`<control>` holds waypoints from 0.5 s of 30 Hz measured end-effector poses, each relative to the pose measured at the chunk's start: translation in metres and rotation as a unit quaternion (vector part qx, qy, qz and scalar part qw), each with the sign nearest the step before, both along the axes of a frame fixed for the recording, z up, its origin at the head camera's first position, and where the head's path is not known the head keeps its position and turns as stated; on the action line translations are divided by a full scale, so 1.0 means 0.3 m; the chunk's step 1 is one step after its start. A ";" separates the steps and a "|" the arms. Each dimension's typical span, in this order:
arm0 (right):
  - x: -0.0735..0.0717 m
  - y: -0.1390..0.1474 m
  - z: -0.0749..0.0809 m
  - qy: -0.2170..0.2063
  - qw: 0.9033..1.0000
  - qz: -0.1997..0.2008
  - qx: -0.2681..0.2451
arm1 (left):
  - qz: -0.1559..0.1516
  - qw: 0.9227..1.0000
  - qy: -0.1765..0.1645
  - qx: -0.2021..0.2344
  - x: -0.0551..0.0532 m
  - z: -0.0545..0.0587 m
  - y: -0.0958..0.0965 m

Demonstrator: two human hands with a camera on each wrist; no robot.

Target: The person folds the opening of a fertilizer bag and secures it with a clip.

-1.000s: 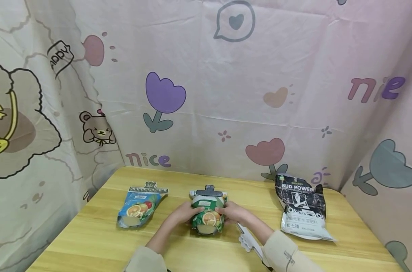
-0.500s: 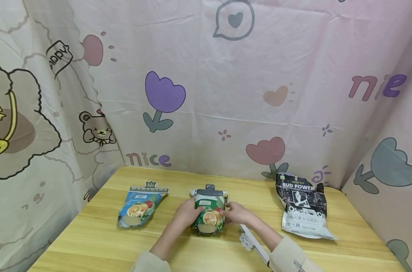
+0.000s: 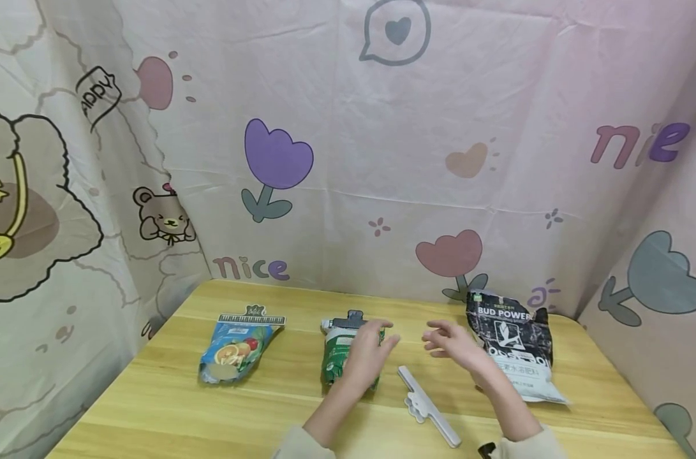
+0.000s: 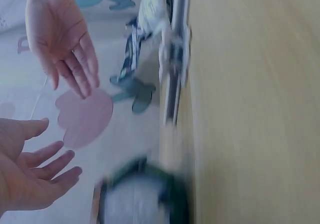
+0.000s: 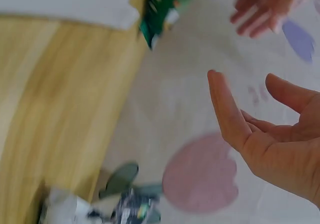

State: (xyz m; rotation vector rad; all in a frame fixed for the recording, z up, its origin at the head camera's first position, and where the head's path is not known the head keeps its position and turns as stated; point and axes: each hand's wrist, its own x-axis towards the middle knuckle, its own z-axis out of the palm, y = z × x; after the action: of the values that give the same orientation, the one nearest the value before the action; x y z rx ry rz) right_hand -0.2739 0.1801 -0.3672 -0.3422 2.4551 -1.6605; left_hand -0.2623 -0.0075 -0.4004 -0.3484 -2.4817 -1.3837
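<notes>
In the head view my left hand [image 3: 366, 360] hovers in front of the green fruit pouch [image 3: 335, 349], hiding much of it; a dark grey clip [image 3: 348, 321] spans the pouch's top. My right hand [image 3: 459, 347] is raised between that pouch and the black-and-white "BUD POWER" bag [image 3: 511, 335], partly covering the bag. Both hands hold nothing, their fingers loosely bent, as the left wrist view also shows with the left hand [image 4: 37, 171] below the right. A white bag clip [image 3: 428, 406] with a flower-shaped grip lies on the table below the gap between the hands.
At the table's left lies a blue fruit pouch [image 3: 238, 350] with a piano-keyboard clip [image 3: 252, 319] across its top. The wooden table [image 3: 170, 408] ends at a printed curtain [image 3: 348, 159] behind and at both sides.
Both hands have let go of the green pouch and risen. The left moved right, across the pouch; the right moved right towards the black-and-white bag. The white clip now shows whole.
</notes>
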 end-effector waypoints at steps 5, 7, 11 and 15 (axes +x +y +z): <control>0.023 0.131 0.041 0.015 0.999 -0.042 -0.017 | -0.035 0.997 -0.046 0.048 -0.003 -0.017 0.109; 0.026 0.193 0.038 0.023 0.998 -0.060 -0.020 | -0.051 0.994 -0.065 0.067 -0.005 -0.029 0.147; -0.036 0.378 -0.054 0.048 0.993 -0.084 -0.068 | -0.074 0.985 -0.107 0.111 -0.017 -0.051 0.214; -0.135 0.591 -0.175 0.072 0.979 -0.114 -0.150 | -0.096 0.967 -0.159 0.175 -0.037 -0.062 0.283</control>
State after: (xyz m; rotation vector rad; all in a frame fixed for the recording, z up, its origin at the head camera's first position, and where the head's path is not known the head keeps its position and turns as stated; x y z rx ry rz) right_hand -0.3143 0.3576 -0.4198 -0.2299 2.4180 -2.1834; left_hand -0.2733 0.0775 -0.4190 -0.3154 -2.4203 -2.0640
